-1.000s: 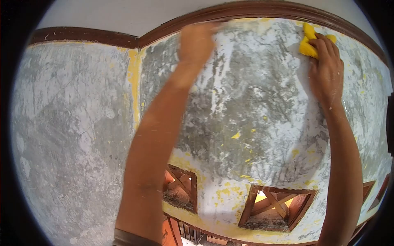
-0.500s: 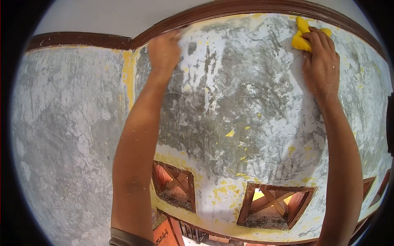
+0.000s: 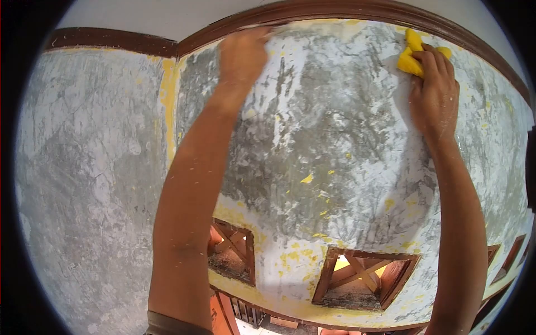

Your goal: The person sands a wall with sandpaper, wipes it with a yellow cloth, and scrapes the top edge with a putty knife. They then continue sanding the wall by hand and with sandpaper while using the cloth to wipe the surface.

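Note:
High on the left, my left hand (image 3: 243,58) is closed in a fist beneath the dark brown moulding. A thin, flat scraper (image 3: 274,27) pokes out of it to the right along the wall's top edge; motion blurs it, and its handle is hidden. My right hand (image 3: 436,92) presses a bunched yellow cloth (image 3: 411,62) against the wall at upper right, fingers curled over it. Between both arms the wall (image 3: 329,123) shows patchy grey and white plaster with flecks of yellow paint.
Brown wooden moulding (image 3: 340,10) runs along the ceiling line. A yellow-streaked corner (image 3: 169,106) stands at left. Lower down are framed vents with crossed slats, one at left (image 3: 231,251) and one in the middle (image 3: 365,279). Dark railings (image 3: 245,312) show below.
My left hand has moved right along the top edge with the scraper. My right hand stays nearly in place on the yellow cloth. The view has shifted slightly.

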`<act>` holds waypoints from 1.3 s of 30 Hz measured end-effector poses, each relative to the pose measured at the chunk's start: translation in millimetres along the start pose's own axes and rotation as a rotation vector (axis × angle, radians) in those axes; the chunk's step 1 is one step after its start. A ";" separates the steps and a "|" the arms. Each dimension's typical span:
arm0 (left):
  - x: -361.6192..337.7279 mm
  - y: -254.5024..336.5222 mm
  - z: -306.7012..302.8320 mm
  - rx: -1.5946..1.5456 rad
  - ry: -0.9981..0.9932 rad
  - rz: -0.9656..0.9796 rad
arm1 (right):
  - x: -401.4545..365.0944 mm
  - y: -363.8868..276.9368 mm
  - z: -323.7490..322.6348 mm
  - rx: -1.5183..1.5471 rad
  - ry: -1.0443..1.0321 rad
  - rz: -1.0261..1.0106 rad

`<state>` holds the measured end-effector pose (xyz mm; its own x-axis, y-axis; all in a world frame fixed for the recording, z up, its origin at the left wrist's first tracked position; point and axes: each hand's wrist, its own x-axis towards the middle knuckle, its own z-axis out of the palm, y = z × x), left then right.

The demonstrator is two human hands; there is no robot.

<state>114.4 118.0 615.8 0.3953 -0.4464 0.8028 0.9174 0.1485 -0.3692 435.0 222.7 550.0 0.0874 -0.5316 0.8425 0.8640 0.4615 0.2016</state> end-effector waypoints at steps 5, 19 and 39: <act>11.1 59.4 14.4 -0.122 -0.063 -0.142 | 1.2 -3.5 -0.5 -0.029 -0.007 0.022; 9.3 54.3 22.8 -0.203 -0.024 -0.065 | 1.8 -3.6 1.2 -0.027 0.035 0.016; 5.4 -4.4 0.4 -0.013 -0.056 -0.021 | -0.5 2.2 3.1 -0.019 0.017 -0.012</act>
<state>112.6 115.3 622.0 0.3783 -0.3992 0.8352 0.9250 0.1283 -0.3577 435.3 226.1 551.6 0.0855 -0.5488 0.8316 0.8742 0.4418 0.2017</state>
